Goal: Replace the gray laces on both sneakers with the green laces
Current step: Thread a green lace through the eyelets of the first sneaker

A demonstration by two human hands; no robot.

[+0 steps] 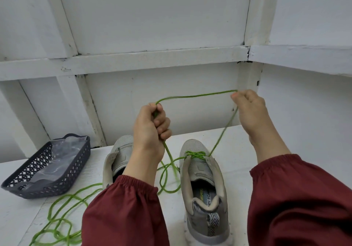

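Observation:
Two grey sneakers stand on the white table, toes away from me. The right sneaker (203, 186) has a green lace (196, 95) crossed through its front eyelets. My left hand (150, 129) grips this lace in a fist above the left sneaker (118, 156), which my left arm partly hides. My right hand (249, 108) pinches the same lace higher up to the right; the lace runs between both hands and down to the right sneaker. A second green lace (62, 221) lies coiled on the table at the lower left. No grey laces are visible.
A dark plastic basket (24, 189) holding clear plastic film sits at the left on the table (236, 146). A white panelled wall (152, 26) rises directly behind the sneakers.

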